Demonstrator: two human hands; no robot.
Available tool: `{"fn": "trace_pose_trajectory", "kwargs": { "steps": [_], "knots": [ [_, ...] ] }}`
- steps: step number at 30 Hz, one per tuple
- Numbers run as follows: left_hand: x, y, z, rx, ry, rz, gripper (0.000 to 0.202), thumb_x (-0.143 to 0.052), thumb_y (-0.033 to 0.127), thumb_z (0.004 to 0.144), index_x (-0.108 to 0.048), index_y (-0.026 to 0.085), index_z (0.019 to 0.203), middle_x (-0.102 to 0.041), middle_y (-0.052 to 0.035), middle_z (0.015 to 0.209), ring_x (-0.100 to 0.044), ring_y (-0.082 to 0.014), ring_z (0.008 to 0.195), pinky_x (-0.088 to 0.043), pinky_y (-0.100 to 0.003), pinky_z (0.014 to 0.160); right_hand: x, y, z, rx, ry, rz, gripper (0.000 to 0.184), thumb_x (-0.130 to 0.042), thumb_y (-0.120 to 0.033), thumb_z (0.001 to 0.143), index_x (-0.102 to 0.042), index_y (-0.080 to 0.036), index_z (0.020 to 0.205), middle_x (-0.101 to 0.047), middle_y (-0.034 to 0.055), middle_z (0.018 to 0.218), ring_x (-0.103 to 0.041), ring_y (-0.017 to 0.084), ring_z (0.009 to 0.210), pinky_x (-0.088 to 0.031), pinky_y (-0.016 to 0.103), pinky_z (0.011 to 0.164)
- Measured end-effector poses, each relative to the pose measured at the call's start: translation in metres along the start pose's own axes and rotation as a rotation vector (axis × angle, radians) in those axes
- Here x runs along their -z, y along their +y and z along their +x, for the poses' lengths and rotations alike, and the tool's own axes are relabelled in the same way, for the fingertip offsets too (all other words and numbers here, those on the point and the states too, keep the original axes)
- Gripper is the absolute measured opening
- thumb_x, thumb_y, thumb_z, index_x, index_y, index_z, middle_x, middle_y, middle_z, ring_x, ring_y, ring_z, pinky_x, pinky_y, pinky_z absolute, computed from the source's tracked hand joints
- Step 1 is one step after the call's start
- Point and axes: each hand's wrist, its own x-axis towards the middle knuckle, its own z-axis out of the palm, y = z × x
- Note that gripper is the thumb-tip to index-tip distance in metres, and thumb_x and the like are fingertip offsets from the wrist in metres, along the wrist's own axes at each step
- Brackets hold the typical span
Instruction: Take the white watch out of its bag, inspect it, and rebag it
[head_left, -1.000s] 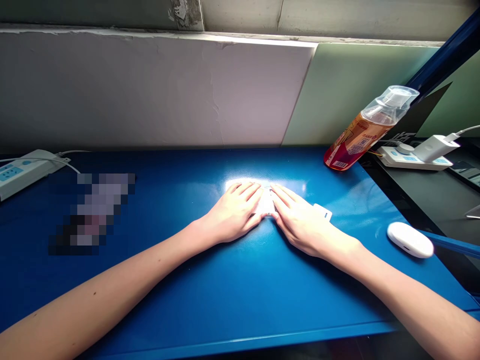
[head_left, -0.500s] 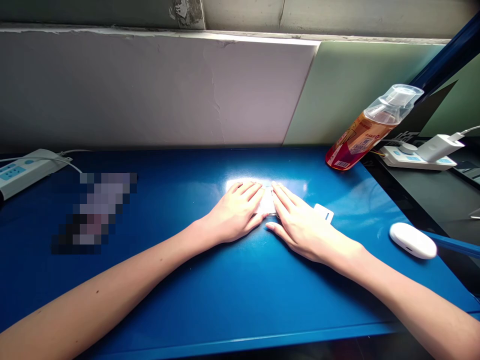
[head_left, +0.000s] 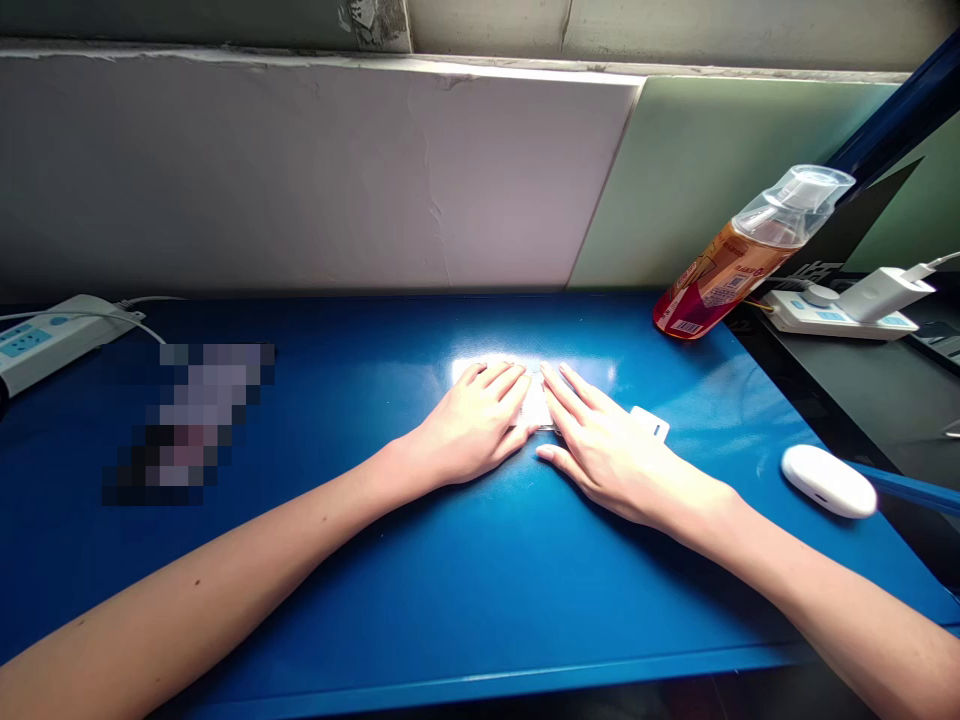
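A flat white, shiny-edged piece lies on the blue table, mostly covered by my two hands. A white tab with a slot sticks out from beneath the right hand; I cannot tell whether it belongs to the same piece. My left hand rests flat over the left part, fingers extended, thumb pointing right. On the other side, my right hand lies flat with its fingers slightly spread and its thumb on the near side. Neither hand is gripping.
On the blue table a white oval case sits at right. A bottle with a clear cap stands behind it. White power strips lie at left and right. A blurred-out object is at left.
The fingers of my right hand have spread a little, and its thumb has shifted slightly right. My left hand stays flat in place. The view has moved slightly.
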Motion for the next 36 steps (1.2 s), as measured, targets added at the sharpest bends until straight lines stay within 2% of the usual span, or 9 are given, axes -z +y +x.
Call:
{"fn": "trace_pose_trajectory", "kwargs": {
  "steps": [4, 8, 12, 14, 18, 27, 36],
  "knots": [
    [0.0, 0.0, 0.0, 0.004, -0.003, -0.008, 0.057, -0.037, 0.042, 0.104, -0.052, 0.0, 0.139, -0.057, -0.022, 0.141, -0.052, -0.0354, 0.131, -0.039, -0.049, 0.111, 0.003, 0.001, 0.001, -0.021, -0.024, 0.034, 0.062, -0.039, -0.039, 0.103, -0.042, 0.006, 0.145, -0.041, 0.0305, 0.153, -0.03, 0.041, 0.148, -0.039, 0.056, 0.116],
    [-0.001, -0.002, 0.0, -0.002, -0.001, -0.048, 0.054, -0.042, 0.04, 0.103, -0.052, 0.001, 0.139, -0.055, -0.0221, 0.143, -0.05, -0.0345, 0.133, -0.038, -0.048, 0.112, 0.005, 0.009, 0.003, -0.041, -0.045, 0.115, 0.056, -0.035, -0.039, 0.105, -0.048, -0.001, 0.143, -0.048, 0.0229, 0.151, -0.035, 0.038, 0.146, -0.044, 0.055, 0.113],
    [-0.001, -0.004, 0.0, 0.0, 0.007, -0.078, 0.052, -0.046, 0.04, 0.102, -0.054, 0.002, 0.138, -0.056, -0.0228, 0.142, -0.051, -0.0346, 0.133, -0.038, -0.049, 0.112, 0.003, 0.019, 0.004, -0.045, 0.033, 0.139, 0.04, -0.041, -0.03, 0.103, -0.065, -0.007, 0.125, -0.062, 0.0193, 0.139, -0.045, 0.038, 0.141, -0.044, 0.056, 0.113],
    [-0.001, -0.004, 0.0, 0.0, 0.016, -0.08, 0.052, -0.047, 0.04, 0.102, -0.055, 0.002, 0.137, -0.057, -0.0227, 0.141, -0.051, -0.0347, 0.133, -0.038, -0.048, 0.112, 0.002, 0.022, 0.005, -0.053, 0.108, 0.174, 0.032, -0.048, -0.028, 0.1, -0.071, -0.009, 0.112, -0.068, 0.0176, 0.128, -0.052, 0.037, 0.135, -0.048, 0.054, 0.111],
    [-0.001, -0.003, -0.001, -0.005, 0.017, -0.075, 0.052, -0.047, 0.04, 0.102, -0.055, 0.001, 0.136, -0.058, -0.0226, 0.139, -0.053, -0.035, 0.131, -0.038, -0.047, 0.112, 0.002, 0.024, 0.007, -0.042, 0.219, 0.218, 0.02, -0.058, -0.024, 0.095, -0.075, -0.014, 0.094, -0.073, 0.015, 0.117, -0.059, 0.035, 0.126, -0.056, 0.052, 0.101],
    [0.001, -0.003, 0.0, 0.004, -0.009, -0.083, 0.05, -0.046, 0.039, 0.102, -0.055, 0.003, 0.136, -0.057, -0.0219, 0.14, -0.051, -0.0351, 0.132, -0.039, -0.048, 0.111, -0.001, 0.019, 0.005, -0.067, 0.203, 0.39, 0.018, -0.06, -0.025, 0.094, -0.074, -0.015, 0.088, -0.071, 0.0164, 0.123, -0.057, 0.034, 0.13, -0.055, 0.052, 0.102],
    [0.003, -0.001, 0.001, 0.014, -0.011, -0.12, 0.044, -0.045, 0.036, 0.102, -0.058, 0.006, 0.13, -0.058, -0.0219, 0.139, -0.05, -0.0347, 0.132, -0.04, -0.049, 0.11, 0.001, 0.015, 0.006, -0.035, 0.182, 0.395, 0.015, -0.06, -0.026, 0.093, -0.072, -0.017, 0.092, -0.068, 0.0162, 0.128, -0.053, 0.032, 0.133, -0.054, 0.052, 0.103]
  ]
}}
